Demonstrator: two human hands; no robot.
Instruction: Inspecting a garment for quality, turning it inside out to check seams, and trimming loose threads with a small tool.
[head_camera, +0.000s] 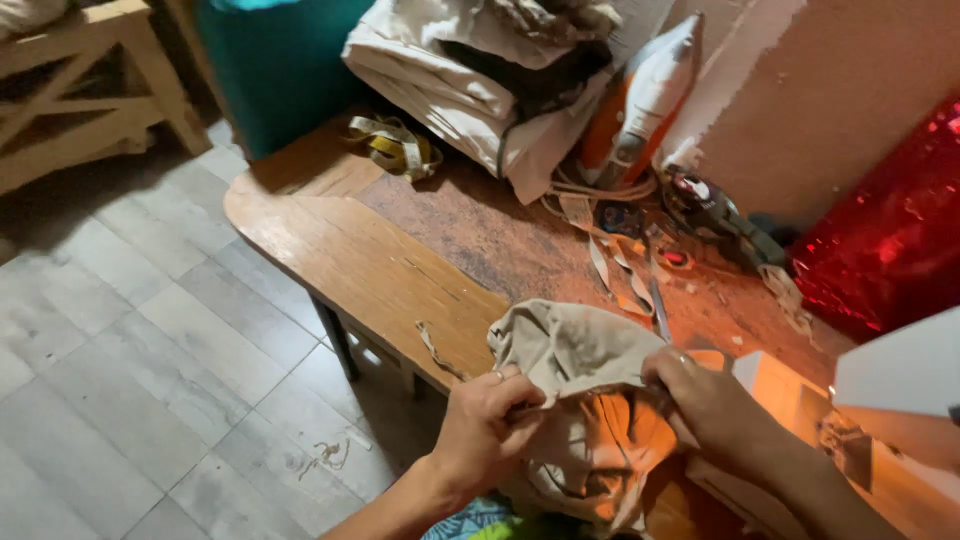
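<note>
Left hand (487, 420) has its fingers pinched on the beige fabric (575, 350) at the worktop (370, 260) edge — right hand (712, 400) grips the other side. Looks like mid-handling; next move probably needs both holds kept taut.

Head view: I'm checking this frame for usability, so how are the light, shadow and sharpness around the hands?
Head view: a warm orange glow lights the beige cloth near the right hand, blowing out the bright surface beside it; the left hand is slightly soft; the floor under the wooden table lies in shadow; the red foil glitters with glare.
</note>
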